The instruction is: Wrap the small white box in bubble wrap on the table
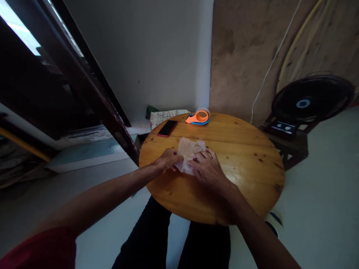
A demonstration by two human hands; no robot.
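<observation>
A small, crumpled translucent wrap (187,147), like bubble wrap or thin plastic, lies on the round wooden table (238,149). Something pale brown shows faintly through it, too blurred to name. My left hand (169,160) is closed on the wrap's lower left corner, thumb and fingers pinching the edge. Bent over its right side, my right hand (208,167) grips the wrap with curled fingers and covers part of it.
Behind the wrap sit an orange tape dispenser (193,119) and a dark-screened phone (167,128) with a red edge. A printed sheet or bag (165,116) lies past the table's far edge. A black fan (303,103) stands at the right, a dark door frame (95,78) at the left.
</observation>
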